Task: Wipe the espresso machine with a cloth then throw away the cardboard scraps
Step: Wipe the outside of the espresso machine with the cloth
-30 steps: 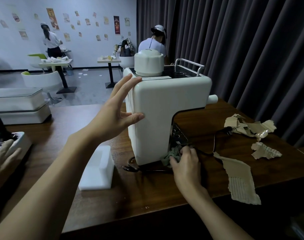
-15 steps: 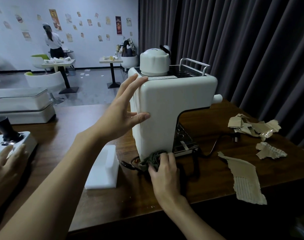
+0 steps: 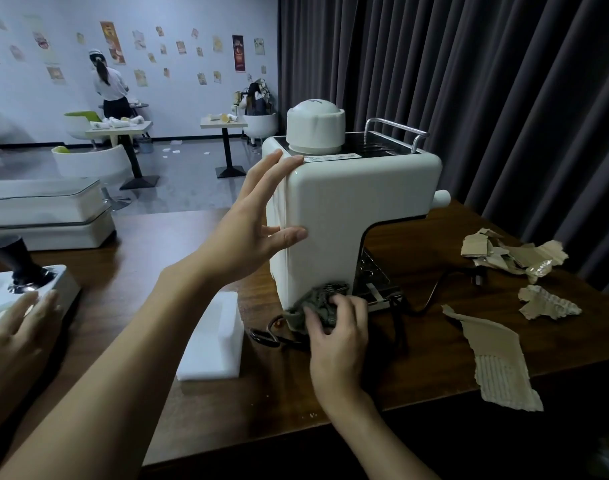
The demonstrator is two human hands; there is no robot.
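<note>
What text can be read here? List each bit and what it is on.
None can be read.
White label strip on top of the espresso machine: print too small to read.
Mark on the machine's white cap: too blurred.
Dark poster on the far wall: lettering at its top, blurred.
Other wall posters: too small.
Cardboard scraps: no print visible.

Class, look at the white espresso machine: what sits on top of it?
On top of the espresso machine sit a white domed cap, a label strip and a metal rail over a dark tray. The left hand covers the near corner.
</note>
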